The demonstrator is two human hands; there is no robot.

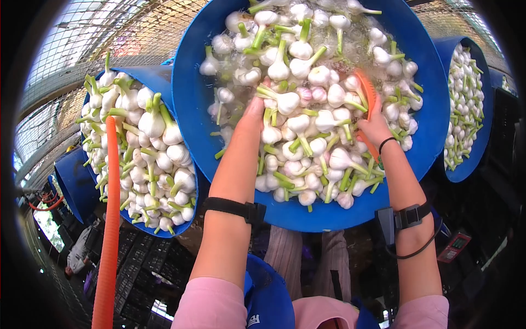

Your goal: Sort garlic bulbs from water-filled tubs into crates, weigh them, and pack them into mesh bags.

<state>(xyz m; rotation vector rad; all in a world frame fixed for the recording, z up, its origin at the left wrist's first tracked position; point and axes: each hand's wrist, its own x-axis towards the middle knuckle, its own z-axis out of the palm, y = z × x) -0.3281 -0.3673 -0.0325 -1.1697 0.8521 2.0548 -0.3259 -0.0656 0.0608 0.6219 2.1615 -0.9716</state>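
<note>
A large blue plastic tub (pixel 312 214) of water stands before me, with many garlic bulbs (pixel 300 49) floating in bubbling water. Across its near half lies a heap of trimmed bulbs with green stems, apparently in an orange plastic basket (pixel 372 96) whose rim shows only at the right. My right hand (pixel 376 125) grips that rim, fingers wrapped around it. At the heap's left side is my left hand (pixel 258 109), thumb against the bulbs. Its other fingers are mostly hidden by garlic, so I cannot tell whether it holds the basket.
A tilted blue barrel (pixel 187 164) full of garlic stands left, another blue barrel (pixel 472 164) right. An orange corrugated hose (pixel 107 230) rises at left. Black crates (pixel 135 263) and a person (pixel 80 251) are lower left. A red device (pixel 454 246) is lower right. Wire mesh (pixel 102 37) lies beyond.
</note>
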